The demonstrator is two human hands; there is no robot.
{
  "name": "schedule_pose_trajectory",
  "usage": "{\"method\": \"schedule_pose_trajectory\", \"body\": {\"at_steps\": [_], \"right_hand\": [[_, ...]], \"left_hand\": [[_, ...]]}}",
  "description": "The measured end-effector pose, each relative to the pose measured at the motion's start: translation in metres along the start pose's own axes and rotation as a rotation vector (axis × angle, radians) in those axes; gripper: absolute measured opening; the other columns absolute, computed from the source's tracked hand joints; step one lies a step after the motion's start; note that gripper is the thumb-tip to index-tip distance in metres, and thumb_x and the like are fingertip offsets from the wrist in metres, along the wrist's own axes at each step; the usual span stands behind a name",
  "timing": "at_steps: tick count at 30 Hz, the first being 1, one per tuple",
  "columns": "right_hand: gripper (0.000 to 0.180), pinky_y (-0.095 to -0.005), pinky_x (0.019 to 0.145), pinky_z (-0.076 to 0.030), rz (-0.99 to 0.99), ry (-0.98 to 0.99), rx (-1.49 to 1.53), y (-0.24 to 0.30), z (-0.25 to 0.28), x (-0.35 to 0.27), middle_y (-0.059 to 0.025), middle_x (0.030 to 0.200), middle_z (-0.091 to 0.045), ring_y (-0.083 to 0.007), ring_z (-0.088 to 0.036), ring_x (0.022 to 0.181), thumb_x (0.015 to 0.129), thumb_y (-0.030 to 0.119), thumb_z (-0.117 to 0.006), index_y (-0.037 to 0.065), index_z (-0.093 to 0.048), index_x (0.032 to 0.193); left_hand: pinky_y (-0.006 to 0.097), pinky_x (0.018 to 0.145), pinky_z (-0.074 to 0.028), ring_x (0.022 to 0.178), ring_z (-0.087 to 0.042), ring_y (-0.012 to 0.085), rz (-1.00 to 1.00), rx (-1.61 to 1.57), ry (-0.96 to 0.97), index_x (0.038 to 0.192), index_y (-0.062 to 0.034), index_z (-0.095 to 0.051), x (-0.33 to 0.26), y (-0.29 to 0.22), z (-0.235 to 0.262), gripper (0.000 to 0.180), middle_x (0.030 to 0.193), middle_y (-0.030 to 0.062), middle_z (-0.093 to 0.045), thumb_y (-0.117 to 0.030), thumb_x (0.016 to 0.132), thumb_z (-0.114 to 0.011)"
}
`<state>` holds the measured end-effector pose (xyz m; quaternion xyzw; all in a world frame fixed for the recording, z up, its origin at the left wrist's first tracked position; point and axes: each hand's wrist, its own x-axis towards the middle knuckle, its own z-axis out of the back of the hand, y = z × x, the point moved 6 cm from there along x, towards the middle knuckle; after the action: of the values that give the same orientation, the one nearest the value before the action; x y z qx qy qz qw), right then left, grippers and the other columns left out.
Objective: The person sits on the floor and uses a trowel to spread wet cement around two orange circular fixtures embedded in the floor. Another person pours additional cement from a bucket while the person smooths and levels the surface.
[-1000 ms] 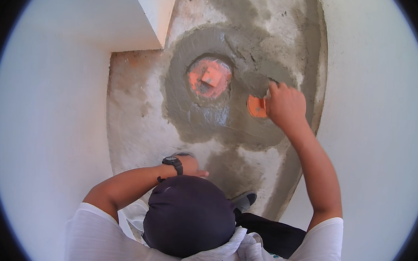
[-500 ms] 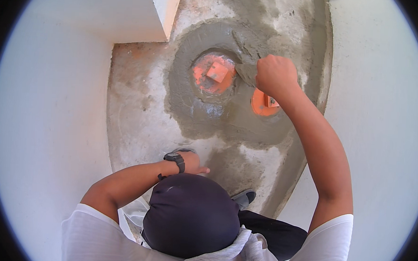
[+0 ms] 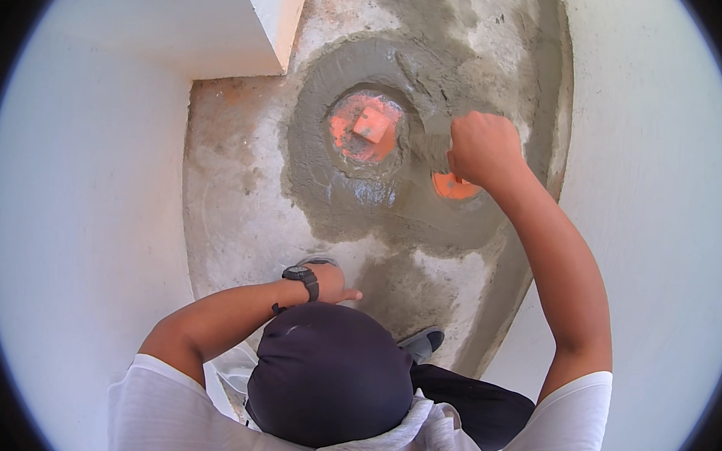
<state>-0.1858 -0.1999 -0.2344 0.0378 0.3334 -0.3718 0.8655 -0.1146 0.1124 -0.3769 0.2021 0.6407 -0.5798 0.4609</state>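
Observation:
My right hand point(image 3: 487, 153) is closed around a trowel, whose handle is hidden inside the fist. The grey trowel blade point(image 3: 436, 140) points left over wet mortar point(image 3: 330, 199) and is hard to tell from it. Left of the blade, an orange round cover point(image 3: 356, 140) with a raised square block lies ringed by the mortar. A smaller orange cover point(image 3: 454, 186) sits just below my right hand, which partly hides it. My left hand point(image 3: 331, 281), with a black watch point(image 3: 303, 280) at the wrist, stays low with its thumb stretched out and holds nothing visible; its other fingers are mostly hidden.
White walls point(image 3: 85, 195) close in on the left and right, and a white wall corner point(image 3: 276, 54) juts in at the upper left. A band of mortar point(image 3: 554, 97) runs along the right wall's foot. A grey shoe point(image 3: 424, 341) rests on the stained concrete floor point(image 3: 233, 178).
My right hand has moved slightly down and to the right with the trowel, covering more of the smaller orange cover. My left hand has stayed in place.

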Motion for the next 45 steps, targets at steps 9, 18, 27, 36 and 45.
{"method": "schedule_pose_trajectory", "body": {"at_steps": [9, 18, 27, 36, 45], "right_hand": [[0.026, -0.0403, 0.071, -0.054, 0.003, -0.182, -0.117, -0.021, 0.017, -0.009, -0.009, 0.091, -0.07, -0.0283, -0.07, 0.083, 0.081, 0.033, -0.079, 0.009, -0.072, 0.088], [0.009, -0.0468, 0.101, -0.043, 0.214, -0.558, -0.347, -0.036, 0.021, 0.031, 0.0007, 0.091, -0.065, -0.0199, -0.063, 0.093, 0.086, 0.012, -0.066, 0.015, -0.071, 0.093], [0.02, -0.0476, 0.114, -0.036, 0.445, -0.541, -0.351, -0.013, 0.039, 0.074, 0.0048, 0.093, -0.064, -0.0173, -0.057, 0.106, 0.081, 0.004, -0.067, 0.017, -0.075, 0.094], [0.014, -0.0419, 0.111, -0.035, 0.606, -0.603, -0.39, -0.004, 0.04, 0.096, 0.0062, 0.087, -0.062, -0.0157, -0.057, 0.103, 0.081, 0.009, -0.068, 0.021, -0.073, 0.084], [0.014, -0.0383, 0.106, -0.038, 0.66, -0.461, -0.394, 0.003, 0.029, 0.099, 0.0062, 0.085, -0.063, -0.0158, -0.057, 0.1, 0.078, 0.008, -0.07, 0.02, -0.074, 0.081]], "left_hand": [[0.039, 0.076, -0.056, 0.068, -0.072, 0.0246, 0.02, 0.0, 0.01, 0.06, -0.011, -0.076, 0.001, 0.001, -0.001, 0.076, 0.065, 0.0054, -0.071, -0.07, 0.097, -0.046], [0.037, 0.076, -0.056, 0.066, -0.071, 0.023, 0.012, 0.014, 0.054, 0.06, -0.011, -0.076, 0.001, -0.002, 0.001, 0.075, 0.062, 0.0037, -0.071, -0.069, 0.098, -0.047], [0.037, 0.075, -0.056, 0.065, -0.071, 0.0217, 0.051, -0.03, 0.061, 0.059, -0.0102, -0.075, 0.003, 0.003, -0.002, 0.075, 0.062, 0.0029, -0.071, -0.067, 0.099, -0.046], [0.034, 0.073, -0.056, 0.062, -0.071, 0.0184, 0.083, -0.082, 0.086, 0.06, -0.0077, -0.073, -0.001, 0.002, 0.004, 0.077, 0.061, 0.0024, -0.07, -0.068, 0.099, -0.045], [0.033, 0.07, -0.056, 0.06, -0.07, 0.0168, 0.071, -0.092, 0.135, 0.06, -0.0073, -0.073, -0.006, -0.003, 0.011, 0.078, 0.058, 0.0026, -0.069, -0.068, 0.1, -0.044]]}}
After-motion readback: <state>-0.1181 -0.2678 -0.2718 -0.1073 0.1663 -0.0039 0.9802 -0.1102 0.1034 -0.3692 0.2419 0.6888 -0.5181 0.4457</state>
